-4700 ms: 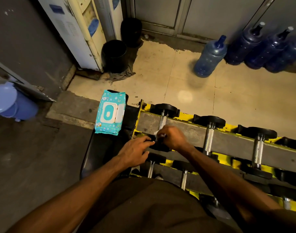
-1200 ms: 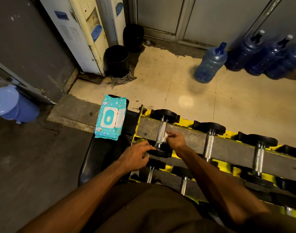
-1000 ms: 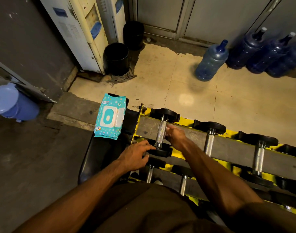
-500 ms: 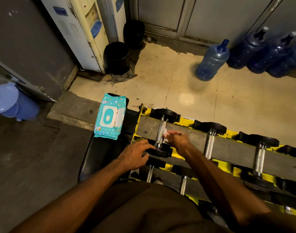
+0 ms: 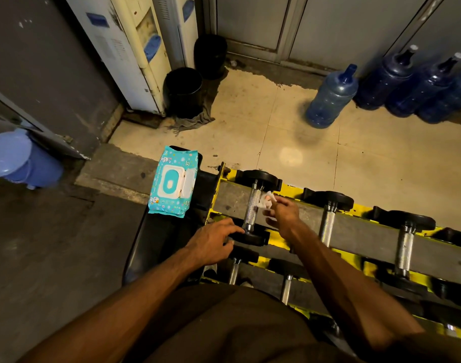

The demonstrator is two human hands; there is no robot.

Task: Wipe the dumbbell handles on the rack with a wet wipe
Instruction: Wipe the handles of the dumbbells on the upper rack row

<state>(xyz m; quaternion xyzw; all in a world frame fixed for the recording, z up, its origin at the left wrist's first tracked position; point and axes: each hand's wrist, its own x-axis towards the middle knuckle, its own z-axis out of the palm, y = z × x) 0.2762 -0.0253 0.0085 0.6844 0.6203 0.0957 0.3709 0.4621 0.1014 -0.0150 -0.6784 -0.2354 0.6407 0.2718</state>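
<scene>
Right hand (image 5: pixel 281 213) pinches crumpled white wet wipe (image 5: pixel 267 201) against knurled chrome dumbbell handle (image 5: pixel 251 205) on yellow-and-grey metal rack (image 5: pixel 355 231), left hand (image 5: pixel 213 241) uncurled, fingers resting on that dumbbell's near black end, teal rabbit-print wipes pack (image 5: pixel 172 182) beyond left hand, print unreadable bar a likely "72".

Left grip (image 5: pixel 211 241) flat, fingers extended; right grip (image 5: pixel 283 214) pinching.

A crumpled white wet wipe (image 5: pixel 266 200), pinched in the right hand (image 5: pixel 283 213), sits just beside the far end of the leftmost knurled steel handle (image 5: pixel 251 208). Black-ended dumbbells lie side by side across the yellow-and-grey rack (image 5: pixel 360 233).
</scene>
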